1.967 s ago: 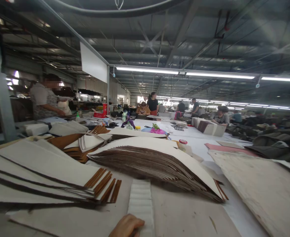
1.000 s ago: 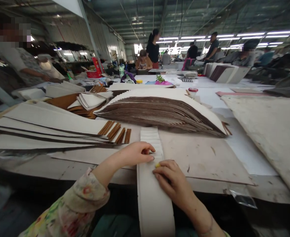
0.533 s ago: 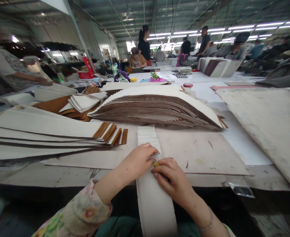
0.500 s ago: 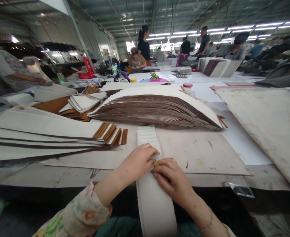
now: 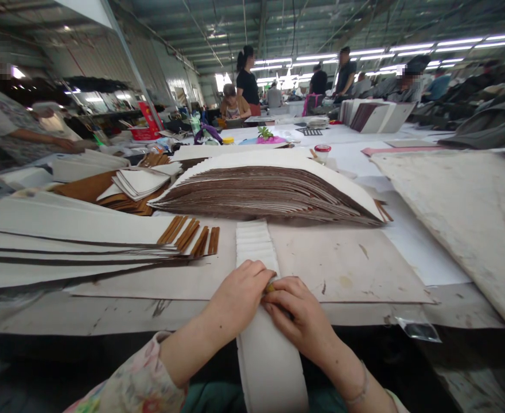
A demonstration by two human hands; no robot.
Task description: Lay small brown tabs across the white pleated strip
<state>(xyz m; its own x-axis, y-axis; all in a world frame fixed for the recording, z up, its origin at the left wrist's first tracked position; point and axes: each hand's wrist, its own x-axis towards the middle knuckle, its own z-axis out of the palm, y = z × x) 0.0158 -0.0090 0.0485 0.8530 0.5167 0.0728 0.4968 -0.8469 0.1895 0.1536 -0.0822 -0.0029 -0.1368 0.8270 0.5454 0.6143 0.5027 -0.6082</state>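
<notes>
A long pale strip (image 5: 272, 358) runs from the board over the table's near edge and down towards me. Several crosswise ridges, like overlapped layers, mark its far end (image 5: 253, 236). My left hand (image 5: 246, 292) lies across the strip, its fingers closed and pinching at the right edge. Against those fingertips, my right hand (image 5: 298, 312) grips the same edge with curled fingers. A small yellow bit (image 5: 270, 286) shows at the right fingertips; I cannot tell whether it is held or worn on a finger. The hands hide the strip's middle.
Behind the strip rises a broad fanned stack of white-topped, brown-edged sheets (image 5: 270, 189). Long white pieces with brown tabs (image 5: 187, 234) lie left. A stained pale sheet (image 5: 463, 195) covers the right side. Farther back stand a red-lidded jar (image 5: 322, 150) and several people.
My left hand has slid slightly towards me along the strip, so its fingertips now meet the right hand's. The view has shifted a little.
</notes>
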